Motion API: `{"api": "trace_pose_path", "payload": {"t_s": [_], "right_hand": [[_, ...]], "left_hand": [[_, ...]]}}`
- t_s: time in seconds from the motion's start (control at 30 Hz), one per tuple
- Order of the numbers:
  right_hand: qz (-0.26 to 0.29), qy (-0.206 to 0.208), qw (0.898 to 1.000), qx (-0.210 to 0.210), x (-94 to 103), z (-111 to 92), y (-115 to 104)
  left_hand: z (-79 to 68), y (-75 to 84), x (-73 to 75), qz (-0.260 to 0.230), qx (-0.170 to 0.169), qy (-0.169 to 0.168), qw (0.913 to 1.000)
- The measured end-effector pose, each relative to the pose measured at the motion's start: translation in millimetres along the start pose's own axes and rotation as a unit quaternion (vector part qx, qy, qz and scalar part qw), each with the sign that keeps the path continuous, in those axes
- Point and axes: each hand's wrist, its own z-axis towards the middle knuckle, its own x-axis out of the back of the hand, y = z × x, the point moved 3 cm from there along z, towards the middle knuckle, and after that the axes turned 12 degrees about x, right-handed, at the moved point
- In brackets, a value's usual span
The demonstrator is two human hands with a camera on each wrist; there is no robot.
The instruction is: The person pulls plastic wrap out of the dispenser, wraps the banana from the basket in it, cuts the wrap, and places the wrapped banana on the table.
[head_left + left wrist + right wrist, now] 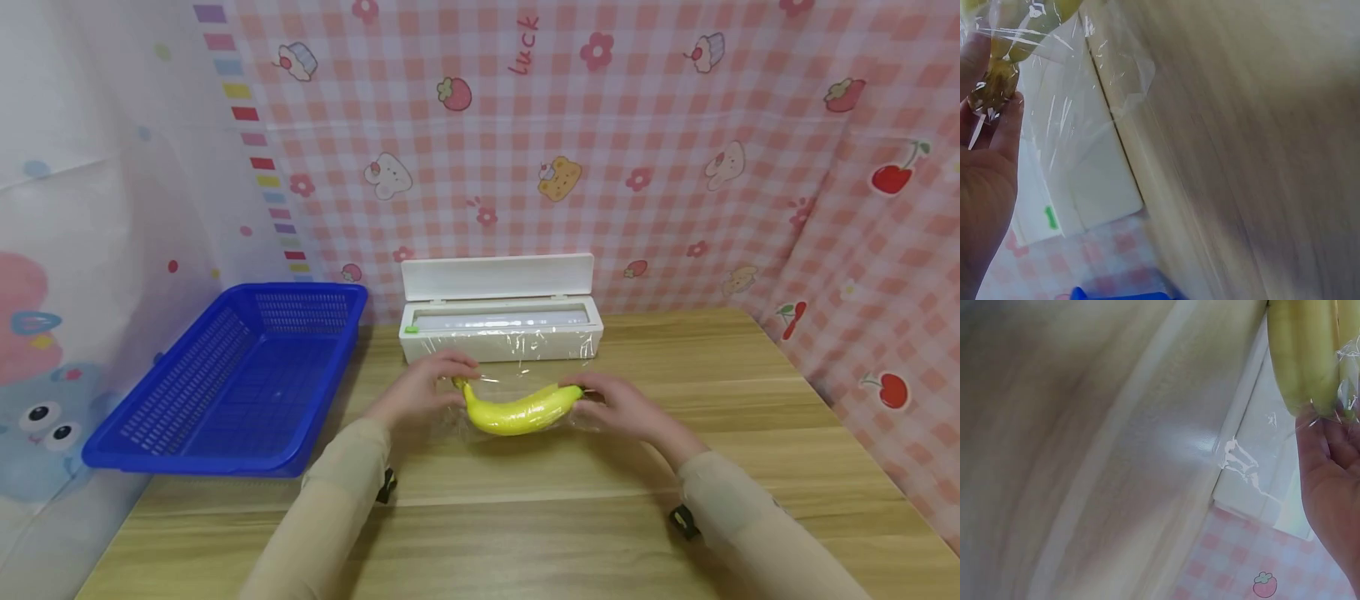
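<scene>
Left hand: the left hand pinches the brown stem end of the bananas through clear film.
Right hand: the right hand grips the greenish tips, well apart from the left.
Bananas: between the two hands, just in front of the white box; whether they touch the table is hard to tell.
Film handling: the person would do well to hold both ends level, draw the loose edges snugly round the curve and press from the middle outward, so that no air pockets stay.
Weak spot: the hard stem could pierce the film, so a light pinch there seems wise.
Film texture: thin, glassy, creased, with sharp glints; a loose flap spreads past the stem. Whether it joins the roll cannot be told.
Banana shape: a smooth yellow crescent, more than one fruit side by side.
Box: long, smooth, rectangular, its flat lid raised, a green tab at one end.
Basket: blue, slatted, rectangular basket on the left.
Table: pale wood grain in streaks.
Backdrop: creased pink-checked cloth.
</scene>
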Motion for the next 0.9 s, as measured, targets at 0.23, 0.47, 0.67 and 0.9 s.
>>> {"api": "trace_pose_path", "payload": {"t_s": [0.23,0.47,0.67,0.9], "right_hand": [[0.027,0.01,0.999,-0.038,1.2,4,6],[0.013,0.014,0.998,-0.058,1.6,8,12],[0.008,0.018,0.997,-0.071,1.3,12,13],[-0.003,0.022,0.995,-0.097,2.0,16,15]], "left_hand": [[7.8,-7.9,0.0,-0.009,0.023,-0.001,0.9997],[9.8,-10.3,0.5,-0.031,0.024,0.004,0.9992],[8.5,-15.1,-1.1,-0.057,0.051,0.01,0.997],[8.9,-21.5,-4.4,-0.07,0.079,0.028,0.994]]}}
